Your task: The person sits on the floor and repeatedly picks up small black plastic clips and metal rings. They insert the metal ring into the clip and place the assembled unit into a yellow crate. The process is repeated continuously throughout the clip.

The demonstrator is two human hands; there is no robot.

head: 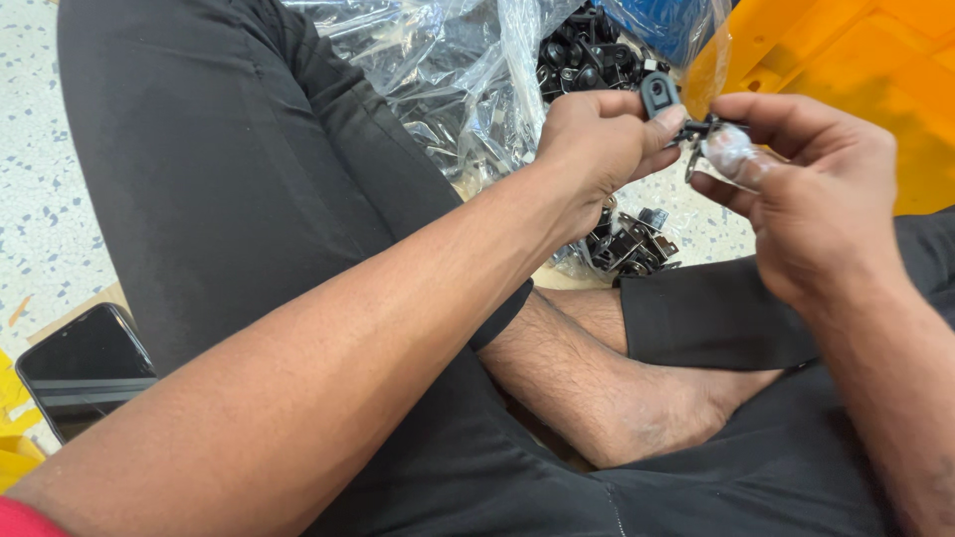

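Left hand and right hand pinch what looks like a small black clip.

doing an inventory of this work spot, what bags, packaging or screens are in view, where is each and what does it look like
Clear plastic bags: top centre on the floor, crumpled, holding small black parts.
Blue bag: top edge, right of centre, shiny.
Orange crate: top right corner, moulded plastic.
Phone: lower left on the floor, black rectangle, screen dark.
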